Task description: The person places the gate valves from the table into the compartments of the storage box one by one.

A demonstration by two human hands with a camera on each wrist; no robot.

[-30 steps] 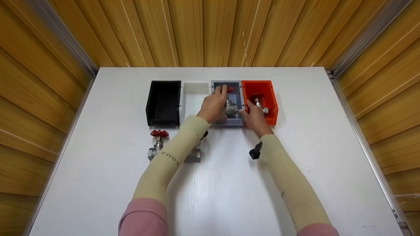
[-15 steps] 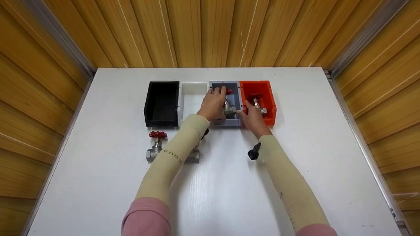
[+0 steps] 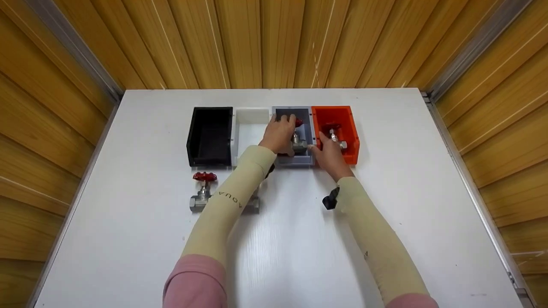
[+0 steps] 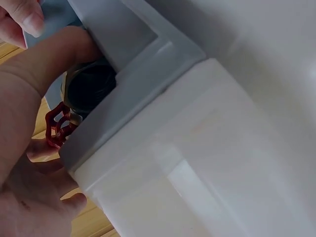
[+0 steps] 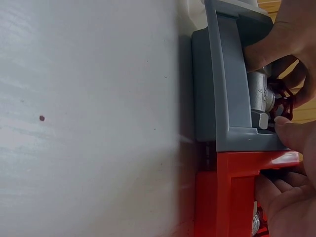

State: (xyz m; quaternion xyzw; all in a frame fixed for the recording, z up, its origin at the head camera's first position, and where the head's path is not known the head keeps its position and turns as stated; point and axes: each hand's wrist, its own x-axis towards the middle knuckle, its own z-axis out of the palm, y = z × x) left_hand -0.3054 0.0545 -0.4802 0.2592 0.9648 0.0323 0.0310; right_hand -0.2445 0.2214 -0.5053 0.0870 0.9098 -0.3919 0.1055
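My left hand holds a metal valve with a red handwheel inside the grey bin. In the right wrist view its thumb reaches in over the front at the body's end, and its fingers are round the red handwheel. My right hand straddles the adjoining walls of the grey bin and the orange bin. Its thumb lies over the grey rim beside the valve's hex end; its fingers reach down into the orange bin. Another red-wheeled valve lies in there, partly covered by those fingers.
To the left in the same row stand a white bin and a black bin. In front of them on the white table lie a red-wheeled valve and another valve, mostly hidden under the left forearm.
The held valve's handwheel has shifted slightly toward the front of the grey bin with the left hand. The left forearm has moved a little right. The right hand keeps its place.
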